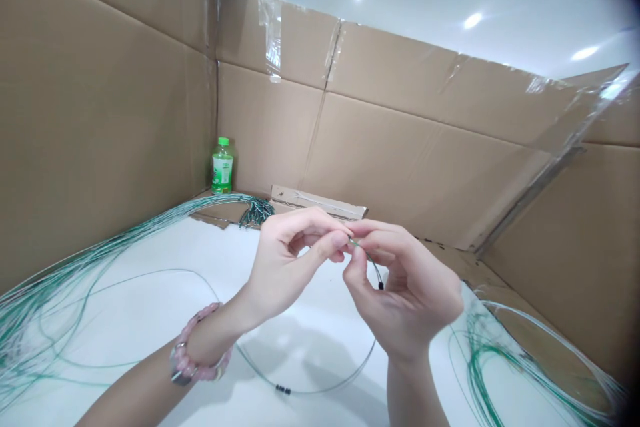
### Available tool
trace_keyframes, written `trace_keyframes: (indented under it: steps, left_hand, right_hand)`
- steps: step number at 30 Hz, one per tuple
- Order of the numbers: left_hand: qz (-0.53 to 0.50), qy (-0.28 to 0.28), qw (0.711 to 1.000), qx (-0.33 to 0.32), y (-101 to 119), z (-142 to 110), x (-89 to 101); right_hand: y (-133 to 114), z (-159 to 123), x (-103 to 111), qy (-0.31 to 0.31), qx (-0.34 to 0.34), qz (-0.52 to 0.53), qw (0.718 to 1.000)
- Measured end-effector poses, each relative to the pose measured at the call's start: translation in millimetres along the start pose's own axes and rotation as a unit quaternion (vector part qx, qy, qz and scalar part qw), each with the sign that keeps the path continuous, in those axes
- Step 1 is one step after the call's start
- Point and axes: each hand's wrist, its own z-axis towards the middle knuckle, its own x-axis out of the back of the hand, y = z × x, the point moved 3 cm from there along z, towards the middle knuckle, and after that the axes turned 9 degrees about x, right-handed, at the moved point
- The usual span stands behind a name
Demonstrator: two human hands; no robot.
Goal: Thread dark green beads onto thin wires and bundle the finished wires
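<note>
Both hands meet above the white table (150, 320). My left hand (290, 260) pinches a thin green wire (373, 263) between thumb and forefinger. My right hand (405, 293) pinches the same wire right beside it, fingers curled. The wire's short end hangs down past the right palm with a small black bead (381, 286) at its tip. The wire's long loop (320, 387) runs down under the hands onto the table and carries small black beads (283, 389). A pink bead bracelet (197, 357) sits on my left wrist.
A large bundle of green wires (60, 280) sweeps along the left, its beaded ends (256, 210) lying near the back. Another wire coil (505, 360) lies at the right. A green bottle (222, 167) stands in the back corner. Cardboard walls (400, 147) enclose the table.
</note>
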Motion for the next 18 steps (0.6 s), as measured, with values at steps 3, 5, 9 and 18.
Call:
trace_keyframes:
  steps: [3,5,9,18]
  left_hand:
    - [0.004,0.002,1.000,-0.010,-0.1,1.2,-0.2]
    - [0.009,0.003,1.000,-0.015,-0.9,2.0,-0.4]
    - [0.026,0.004,0.999,-0.037,-1.7,2.7,-0.3]
    - [0.044,0.008,0.997,-0.064,-1.2,2.2,0.1]
  right_hand:
    - [0.2,-0.4,-0.2,-0.001,-0.001,-0.005,1.000]
    - [0.7,-0.5,-0.5,-0.002,0.001,-0.005,1.000]
    - [1.6,-0.2,-1.5,-0.001,0.015,-0.013,1.000]
    - [2.4,1.2,-2.9,0.001,0.032,-0.039,0.999]
